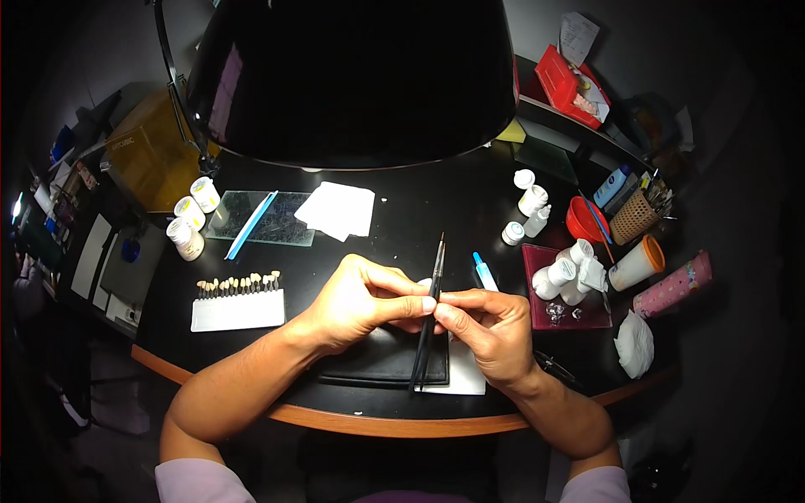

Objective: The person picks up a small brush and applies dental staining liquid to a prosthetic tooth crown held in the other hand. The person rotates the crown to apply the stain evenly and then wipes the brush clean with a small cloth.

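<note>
My left hand and my right hand meet over the black desk, pinching slim black brushes held upright with pale ferrules and fine tips pointing away from me. Below my hands lie a black leather-like pad or case and a white sheet. Just beyond my right hand is a blue-and-white slim object, partly hidden by it. Left of my left hand stands a white holder with a row of several small tooth-coloured tabs on dark stems.
A large black lamp hood spans the back. Left: white jars, glass slab, papers. Right: small bottles, maroon tray with containers, red bowl, brush basket, orange-rimmed cup, pink roll, crumpled tissue.
</note>
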The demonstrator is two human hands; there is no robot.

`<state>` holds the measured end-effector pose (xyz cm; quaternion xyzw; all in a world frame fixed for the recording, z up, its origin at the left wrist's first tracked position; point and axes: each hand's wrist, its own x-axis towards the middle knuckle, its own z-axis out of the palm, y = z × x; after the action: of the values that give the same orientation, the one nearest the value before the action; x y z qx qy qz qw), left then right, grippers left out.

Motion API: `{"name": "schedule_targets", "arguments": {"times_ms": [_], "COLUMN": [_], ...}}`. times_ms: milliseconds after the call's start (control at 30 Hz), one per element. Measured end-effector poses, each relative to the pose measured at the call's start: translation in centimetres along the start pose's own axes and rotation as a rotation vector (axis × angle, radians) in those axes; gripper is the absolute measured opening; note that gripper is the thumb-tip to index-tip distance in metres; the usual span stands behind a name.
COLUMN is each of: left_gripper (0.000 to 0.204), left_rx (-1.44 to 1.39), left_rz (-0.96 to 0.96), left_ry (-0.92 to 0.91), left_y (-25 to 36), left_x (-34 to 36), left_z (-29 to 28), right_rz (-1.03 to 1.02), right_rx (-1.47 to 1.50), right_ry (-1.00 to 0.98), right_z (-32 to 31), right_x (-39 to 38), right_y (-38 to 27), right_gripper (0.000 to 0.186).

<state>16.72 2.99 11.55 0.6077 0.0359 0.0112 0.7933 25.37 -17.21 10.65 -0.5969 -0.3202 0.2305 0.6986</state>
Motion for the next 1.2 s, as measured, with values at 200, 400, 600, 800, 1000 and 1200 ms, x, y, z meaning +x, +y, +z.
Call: {"name": "schedule_targets", "arguments": {"times_ms": [200, 400, 600, 800, 1000, 1200], "left_gripper": [0.021, 0.022, 0.021, 0.021, 0.021, 0.020], "left_rx": [0.017, 0.004, 0.017, -0.004, -0.019, -0.010], "left_rz": [-0.003, 0.005, -0.003, 0.024, -0.006, -0.005], "left_ry": [-0.025, -0.032, -0.030, -0.041, -0.050, -0.048], "left_y": [-0.27, -0.48, -0.38, -0.83, -0.68, -0.60], "left_x": [0.14, 0.20, 0.21, 0.29, 0.22, 0.13], "left_z": [-0.10, -0.16, -0.14, -0.48, -0.48, -0.48], "right_rz": [-0.001, 0.003, 0.001, -0.005, -0.010, -0.004], "right_rx": [-0.001, -0.001, -0.024, -0.007, -0.004, -0.023], "right_ry": [-0.006, -0.011, -0.018, -0.032, -0.048, -0.049], "right_z": [-0.35, -0.32, -0.40, -0.35, -0.47, -0.47], "right_x": [-0.04, -0.08, -0.03, 0.00, -0.01, -0.03], "right_y": [0.06, 0.00, -0.13, 0.03, 0.01, -0.03], "right_gripper": [0.014, 0.014, 0.013, 0.013, 0.011, 0.011]}}
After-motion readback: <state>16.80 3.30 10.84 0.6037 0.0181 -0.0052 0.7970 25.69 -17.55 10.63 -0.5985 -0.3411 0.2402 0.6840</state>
